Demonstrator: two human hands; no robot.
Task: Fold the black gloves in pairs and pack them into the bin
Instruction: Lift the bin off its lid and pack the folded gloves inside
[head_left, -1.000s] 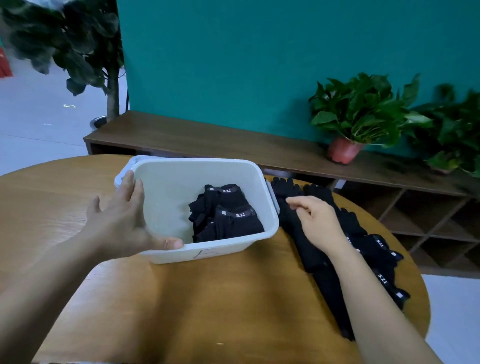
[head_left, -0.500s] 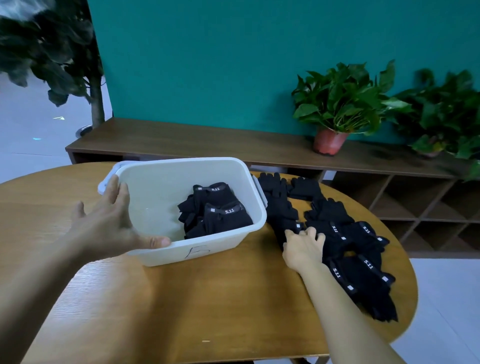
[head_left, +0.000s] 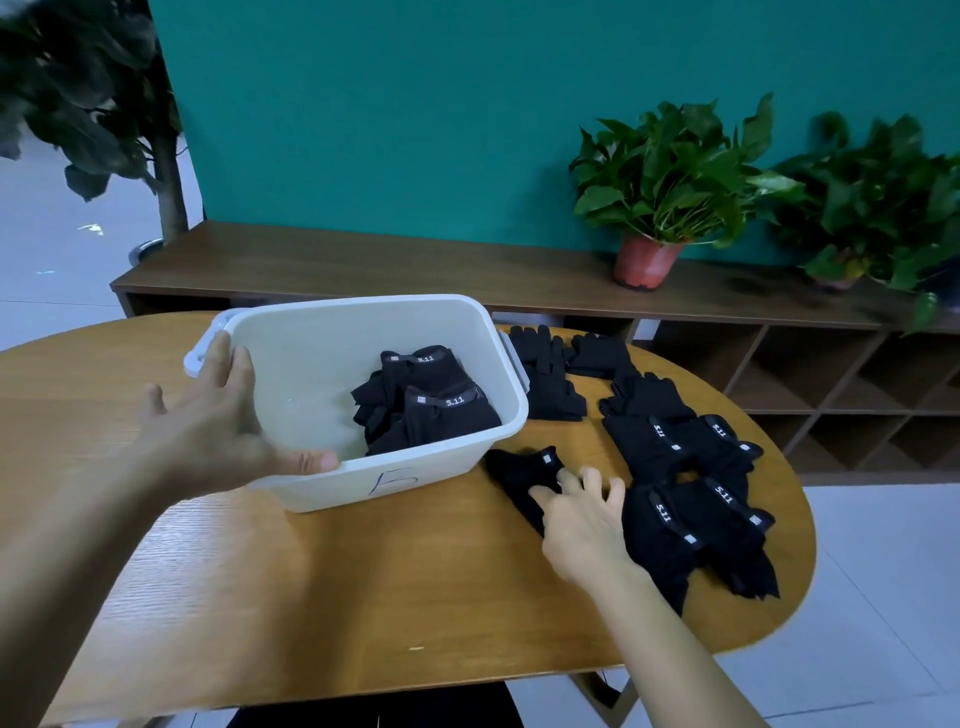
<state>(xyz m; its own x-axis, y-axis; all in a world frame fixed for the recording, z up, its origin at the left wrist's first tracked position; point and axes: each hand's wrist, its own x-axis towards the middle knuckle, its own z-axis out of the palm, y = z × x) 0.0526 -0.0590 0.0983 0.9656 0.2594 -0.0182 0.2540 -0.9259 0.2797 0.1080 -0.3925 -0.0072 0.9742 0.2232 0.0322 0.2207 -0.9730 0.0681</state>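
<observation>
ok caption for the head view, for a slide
Left hand rests on the white bin; right hand grips a black glove

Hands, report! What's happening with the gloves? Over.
Left hand open on bin corner. Right hand touches one glove on table. Folded gloves in bin. Nothing blocking.

Oval wooden table (head_left: 415, 597), light grain. A white bin (head_left: 457, 462) stands on the far middle of the top, with a pen mark on its near wall. Right of the bin, loose black gloves (head_left: 670, 441) lie flat in overlapping rows, from the far edge to the near right. A single glove (head_left: 519, 470) lies apart, just beside the bin's near-right corner.
</observation>
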